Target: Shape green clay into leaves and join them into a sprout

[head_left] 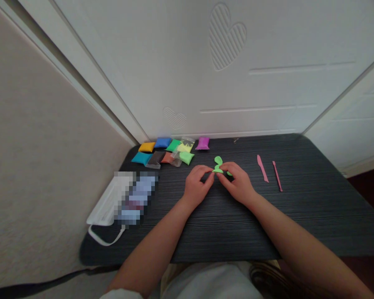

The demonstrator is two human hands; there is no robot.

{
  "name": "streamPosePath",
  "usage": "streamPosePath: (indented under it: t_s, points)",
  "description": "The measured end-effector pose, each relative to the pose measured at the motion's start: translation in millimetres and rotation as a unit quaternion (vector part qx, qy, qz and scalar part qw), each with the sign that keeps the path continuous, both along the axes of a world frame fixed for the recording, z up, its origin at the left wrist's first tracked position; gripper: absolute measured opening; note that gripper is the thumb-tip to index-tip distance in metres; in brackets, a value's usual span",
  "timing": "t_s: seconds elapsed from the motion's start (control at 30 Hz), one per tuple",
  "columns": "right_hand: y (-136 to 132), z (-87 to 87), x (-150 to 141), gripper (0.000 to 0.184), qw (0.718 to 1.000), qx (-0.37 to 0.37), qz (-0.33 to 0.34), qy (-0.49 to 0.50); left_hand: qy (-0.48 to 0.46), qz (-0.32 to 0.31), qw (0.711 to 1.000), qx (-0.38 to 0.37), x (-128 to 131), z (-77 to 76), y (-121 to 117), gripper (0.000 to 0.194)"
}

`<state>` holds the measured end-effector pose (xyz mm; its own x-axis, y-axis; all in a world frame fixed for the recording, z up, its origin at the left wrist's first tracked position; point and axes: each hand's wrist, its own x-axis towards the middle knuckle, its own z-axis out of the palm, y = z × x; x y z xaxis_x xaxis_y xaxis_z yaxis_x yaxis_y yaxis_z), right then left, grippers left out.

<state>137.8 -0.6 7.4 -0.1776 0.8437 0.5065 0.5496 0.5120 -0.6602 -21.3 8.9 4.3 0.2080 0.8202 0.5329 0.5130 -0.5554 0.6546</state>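
Light green modelling clay (218,170) is pinched between my two hands near the middle of the dark table. My left hand (197,185) has its thumb and forefinger closed on the clay's left edge. From the other side, my right hand (238,182) grips the same clay with thumb and fingertips. A rounded flat piece of light green clay (218,160) shows just beyond the fingers. Another bit of green clay (229,173) peeks out beside my right fingers, mostly hidden.
Several coloured clay packets (163,143) lie at the back left, a purple packet (202,143) beside them. A pink plastic knife (262,168) and a thin pink tool (277,176) lie right. A white face mask (110,201) and a blurred-out item (139,197) are left. The white panel (187,83) borders the table's back.
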Motion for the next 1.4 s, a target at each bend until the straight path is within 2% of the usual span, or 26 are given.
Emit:
streamPosePath:
  t_s: [0.47,0.7,0.9,1.4]
  points:
    - [0.4,-2.3,-0.6,0.014,1.000,0.019,0.001,-0.013,-0.034,-0.004,0.999,-0.036,1.7,4.4,-1.6,0.009]
    - [-0.3,-1.4,-0.2,0.014,1.000,0.020,0.008,-0.009,-0.024,-0.036,0.998,-0.042,-1.5,4.2,2.6,0.011]
    - [0.4,-1.1,-0.3,0.015,1.000,0.013,0.010,-0.011,-0.029,-0.038,0.997,-0.057,-1.2,3.6,2.6,0.011]
    - [-0.7,2.8,0.6,0.019,1.000,0.015,0.022,-0.007,-0.017,-0.028,0.999,-0.025,0.4,1.1,1.4,0.015]
